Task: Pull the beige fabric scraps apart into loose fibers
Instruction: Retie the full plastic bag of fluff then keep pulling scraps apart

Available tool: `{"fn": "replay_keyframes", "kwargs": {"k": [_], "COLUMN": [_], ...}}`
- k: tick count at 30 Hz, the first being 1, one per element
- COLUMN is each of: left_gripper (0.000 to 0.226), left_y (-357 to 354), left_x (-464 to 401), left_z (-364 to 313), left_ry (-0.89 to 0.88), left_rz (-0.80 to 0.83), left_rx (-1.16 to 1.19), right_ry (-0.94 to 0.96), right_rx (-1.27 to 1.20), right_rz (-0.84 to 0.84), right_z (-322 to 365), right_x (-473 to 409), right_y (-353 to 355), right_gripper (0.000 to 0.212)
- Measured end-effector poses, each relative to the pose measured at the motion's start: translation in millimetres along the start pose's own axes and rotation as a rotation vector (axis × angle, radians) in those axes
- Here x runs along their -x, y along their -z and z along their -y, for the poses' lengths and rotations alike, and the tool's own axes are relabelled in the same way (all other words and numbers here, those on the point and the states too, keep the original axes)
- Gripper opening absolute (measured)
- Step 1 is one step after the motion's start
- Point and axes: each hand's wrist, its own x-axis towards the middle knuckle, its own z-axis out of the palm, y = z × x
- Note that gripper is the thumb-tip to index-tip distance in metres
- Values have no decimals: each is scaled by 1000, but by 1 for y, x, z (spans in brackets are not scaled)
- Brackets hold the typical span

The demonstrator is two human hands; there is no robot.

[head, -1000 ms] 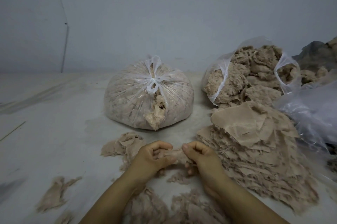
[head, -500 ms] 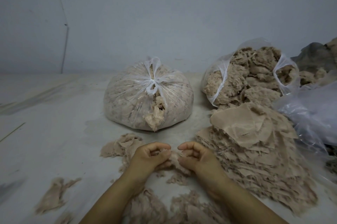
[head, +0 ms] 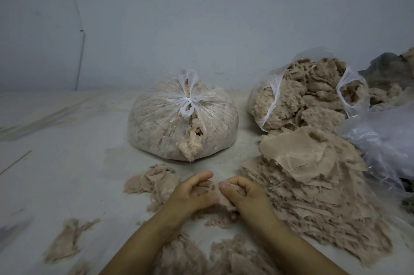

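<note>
Beige fabric scrap (head: 214, 192) sits bunched between your two hands, low and centre on the pale floor (head: 67, 174). Your left hand (head: 190, 194) curls round one end, your right hand (head: 246, 194) pinches the other, knuckles nearly touching. Just right of them, the stack of scraps (head: 313, 185). Loose fibers (head: 201, 256) lie under your forearms. Farther back, a tied bag (head: 182, 115) and an open bag (head: 307, 97).

No readable text, label, brand, number or sign shows anywhere, not even on the knotted clear plastic bag (head: 182, 115).
</note>
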Motion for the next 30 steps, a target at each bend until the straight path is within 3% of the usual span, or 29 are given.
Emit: {"fn": "replay_keyframes", "kwargs": {"k": [1, 4, 9, 12, 15, 17, 20, 21, 27, 30], "left_gripper": [55, 6, 16, 17, 43, 44, 17, 18, 29, 19], "left_y": [-1, -6, 10, 14, 7, 3, -3, -4, 12, 16], "left_x": [0, -1, -8, -5, 0, 0, 0, -1, 0, 2], "left_z": [0, -3, -4, -9, -8, -6, -4, -4, -7, -9], "left_ry": [-16, -124, -105, 15, 119, 94, -19, -46, 130, 127], "left_rz": [-2, -179, -415, -238, -16, -43, -34, -34, -59, -10], "left_rx": [-25, -61, 99, 225, 65, 42, -8, -42, -67, 25], "right_ry": [2, 43, -8, 8, 36, 39, 65, 70, 55, 90], "right_rx": [12, 64, -123, -169, -167, -163, -149, -142, -211, -152], "right_rz": [14, 17, -34, -53, -40, -46, -60, -77, -220, -200], "right_z": [1, 2, 3, 3, 1, 1, -1, -1, 1, 1], "right_x": [1, 1, 1, 0, 2, 3, 2, 2, -6, -5], "right_y": [-1, -5, -2, 0, -3, -5, -5, -5, 2, 6], "right_gripper": [13, 16, 14, 10, 11, 12, 11, 11, 18, 20]}}
